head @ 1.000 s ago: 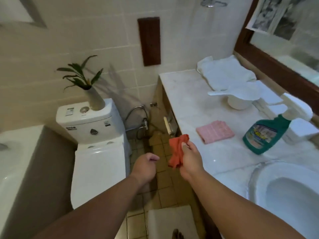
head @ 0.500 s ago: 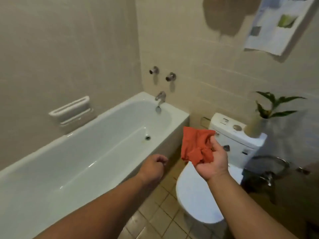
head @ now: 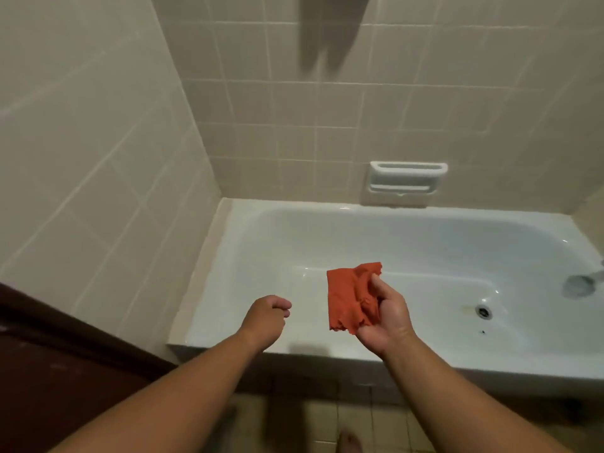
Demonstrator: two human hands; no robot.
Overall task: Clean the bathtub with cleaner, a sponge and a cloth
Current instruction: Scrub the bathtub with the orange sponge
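Orange cloth [head: 346, 299], frame centre: right hand [head: 387, 322] holds it bunched above bathtub [head: 425, 243], likely readied for wiping; left hand [head: 266, 317] loosely curled, empty.

one head view, looking forward and down from close above the bathtub [head: 327, 349], drain [head: 483, 312] at 3 o'clock.
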